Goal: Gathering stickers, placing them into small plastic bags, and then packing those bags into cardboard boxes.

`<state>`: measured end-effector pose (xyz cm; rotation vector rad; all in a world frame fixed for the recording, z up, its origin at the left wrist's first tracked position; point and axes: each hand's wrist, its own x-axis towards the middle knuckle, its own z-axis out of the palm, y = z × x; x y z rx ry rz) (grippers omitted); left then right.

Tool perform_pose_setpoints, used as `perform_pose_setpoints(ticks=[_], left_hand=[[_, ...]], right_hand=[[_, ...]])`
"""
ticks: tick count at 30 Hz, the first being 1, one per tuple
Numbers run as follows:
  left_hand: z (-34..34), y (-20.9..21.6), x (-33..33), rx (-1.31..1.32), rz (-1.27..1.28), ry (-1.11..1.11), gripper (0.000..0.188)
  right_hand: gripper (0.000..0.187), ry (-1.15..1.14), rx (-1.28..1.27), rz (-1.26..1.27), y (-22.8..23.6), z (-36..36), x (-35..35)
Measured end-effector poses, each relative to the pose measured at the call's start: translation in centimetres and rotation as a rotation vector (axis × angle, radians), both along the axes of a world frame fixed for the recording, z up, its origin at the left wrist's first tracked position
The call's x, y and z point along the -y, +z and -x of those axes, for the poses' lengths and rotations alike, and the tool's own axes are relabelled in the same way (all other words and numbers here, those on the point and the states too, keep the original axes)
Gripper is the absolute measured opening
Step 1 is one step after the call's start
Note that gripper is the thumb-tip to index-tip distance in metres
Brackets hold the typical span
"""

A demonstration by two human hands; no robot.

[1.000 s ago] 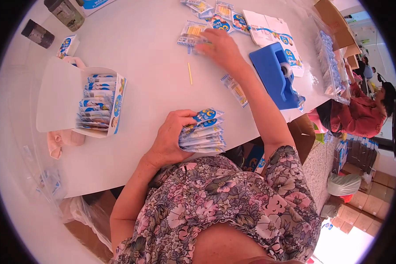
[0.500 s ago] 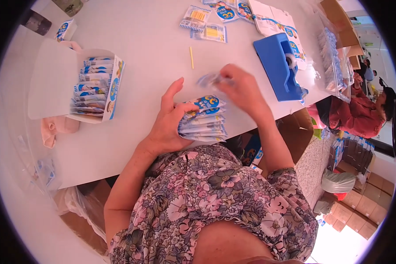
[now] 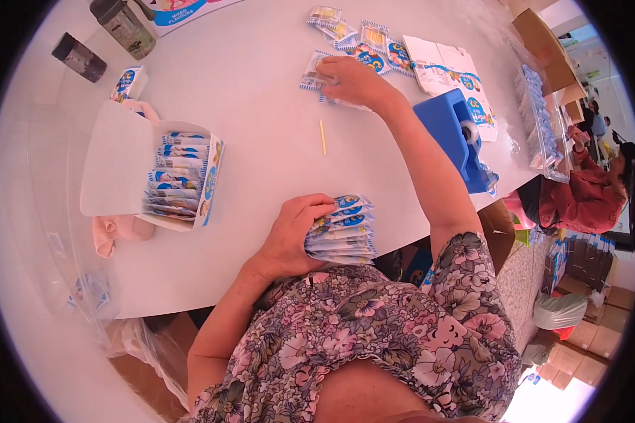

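Note:
Near the table's front edge, my left hand (image 3: 293, 236) is closed around a stack of small blue-and-white sealed packets (image 3: 346, 229), lined up with their edges toward me. My right hand (image 3: 356, 81) stretches to the far side of the table, its fingers curled on a clear-and-blue small packet (image 3: 312, 76). Beneath that hand, another packet is partly hidden. Just beyond lie several loose packets (image 3: 372, 42). To the left, an open white box (image 3: 210, 185) with its lid folded back holds a row of similar packets (image 3: 180, 162).
A thin yellow stick (image 3: 323, 137) lies mid-table. On the right stand a blue tape dispenser (image 3: 441, 127), flat white cartons (image 3: 437, 60) and a clear bin (image 3: 543, 134). Dark bottles (image 3: 123, 28) and a pinkish cloth (image 3: 106, 236) are at left. A person in red (image 3: 593, 197) sits beyond.
My right hand has left the stack and moved away to the far loose packets; the packet it carried is no longer in it. My left fingers have closed over the stack. The view has shifted.

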<state>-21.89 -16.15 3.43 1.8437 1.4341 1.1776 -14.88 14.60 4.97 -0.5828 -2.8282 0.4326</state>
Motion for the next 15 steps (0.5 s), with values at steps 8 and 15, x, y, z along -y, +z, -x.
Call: perform_pose_setpoints(ticks=[8,15], left_hand=[[-0.2,-0.4,-0.1,0.067,0.001,-0.003,0.079],[-0.1,-0.2,-0.1,0.074,0.005,-0.014,0.076]], right_hand=[[0.044,-0.376,0.328,0.024,2.1,3.0,1.8],[0.029,-0.365,0.114,-0.208,-1.6,5.5,1.3]])
